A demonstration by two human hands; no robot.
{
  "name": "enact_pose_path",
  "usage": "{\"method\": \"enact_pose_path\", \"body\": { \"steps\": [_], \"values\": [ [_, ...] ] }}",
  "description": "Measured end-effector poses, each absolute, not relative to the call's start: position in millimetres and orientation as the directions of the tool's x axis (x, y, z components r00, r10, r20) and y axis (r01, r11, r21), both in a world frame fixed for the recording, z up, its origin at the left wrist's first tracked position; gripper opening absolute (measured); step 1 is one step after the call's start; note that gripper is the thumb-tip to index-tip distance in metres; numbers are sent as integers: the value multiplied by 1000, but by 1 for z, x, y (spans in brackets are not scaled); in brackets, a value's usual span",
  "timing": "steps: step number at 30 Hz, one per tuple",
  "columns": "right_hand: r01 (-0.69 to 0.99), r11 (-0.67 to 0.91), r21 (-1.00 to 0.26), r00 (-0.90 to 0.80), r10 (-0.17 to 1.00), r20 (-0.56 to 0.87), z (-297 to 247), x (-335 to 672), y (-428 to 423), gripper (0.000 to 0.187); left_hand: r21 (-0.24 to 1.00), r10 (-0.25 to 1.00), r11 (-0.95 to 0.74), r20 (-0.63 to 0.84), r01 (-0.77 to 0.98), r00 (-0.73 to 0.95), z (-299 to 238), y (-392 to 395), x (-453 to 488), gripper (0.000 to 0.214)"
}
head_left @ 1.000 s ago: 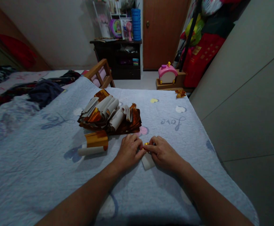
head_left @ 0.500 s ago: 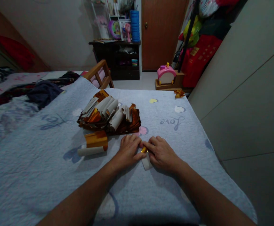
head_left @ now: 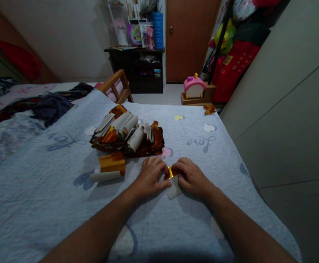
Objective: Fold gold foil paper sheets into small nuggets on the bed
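A small sheet of gold-and-white paper [head_left: 174,188] lies on the bedspread between my hands. Its white face is toward me, and a shiny gold strip is turned over along its far edge. My left hand [head_left: 151,178] pinches the left end of that strip, the thumb resting on the white part. At the right end, my right hand [head_left: 191,178] has its fingers curled onto the same strip, partly hiding it. Beyond my left hand sits a thick pile of similar gold-and-white papers [head_left: 129,131], many curled. One loose curled sheet [head_left: 111,164] lies in front of the pile.
The pale blue bedspread [head_left: 66,219] covers the surface. A crumpled or folded gold piece [head_left: 209,109] rests at its far right corner. Dark clothes [head_left: 52,107] lie at the left. A pale cabinet [head_left: 293,109] borders the right side.
My right fingers have drawn back slightly to the right from the middle of the gold strip. More of the strip and the white part shows now. The pile has not moved.
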State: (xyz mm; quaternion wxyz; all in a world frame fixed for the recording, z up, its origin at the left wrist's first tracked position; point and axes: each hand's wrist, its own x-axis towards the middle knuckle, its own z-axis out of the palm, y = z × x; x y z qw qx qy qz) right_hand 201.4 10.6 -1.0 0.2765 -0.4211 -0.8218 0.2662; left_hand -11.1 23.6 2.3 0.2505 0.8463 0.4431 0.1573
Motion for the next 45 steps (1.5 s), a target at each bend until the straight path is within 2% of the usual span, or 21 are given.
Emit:
{"method": "enact_pose_path", "body": {
  "steps": [11, 18, 22, 26, 31, 36, 40, 42, 45],
  "values": [
    [549, 533, -643, -491, 829, 268, -2, 206, 13, 23, 521, 792, -577, 169, 629, 586, -4, 28, -8, 4],
    [586, 536, -608, -540, 818, 200, 2, 209, 10, 29, 526, 754, -631, 242, 571, 610, -7, 27, -7, 12],
    [615, 520, -593, -499, 839, 218, -3, 209, 12, 22, 533, 802, -580, 240, 616, 547, -6, 27, -6, 19],
    [689, 489, -535, -433, 870, 237, -10, 210, 15, 17, 477, 876, -482, 241, 735, 418, -8, 29, -7, 3],
    [767, 446, -462, -390, 895, 216, -8, 209, 14, 2, 471, 884, -458, 154, 754, 441, -10, 27, -4, 14],
    [798, 415, -436, -365, 910, 198, -6, 205, 10, 10, 463, 890, -442, 121, 769, 439, -8, 21, 3, 14],
    [759, 424, -494, -368, 905, 212, -8, 206, 11, 5, 573, 874, -452, 132, 684, 467, -4, 21, 4, 9],
    [714, 400, -575, -356, 914, 193, -8, 207, 13, 6, 653, 868, -437, 128, 618, 479, -2, 21, 4, 9],
    [611, 284, -739, -284, 950, 130, -7, 208, 13, 7, 772, 890, -352, 100, 530, 445, 1, 20, 5, 6]
  ]
}}
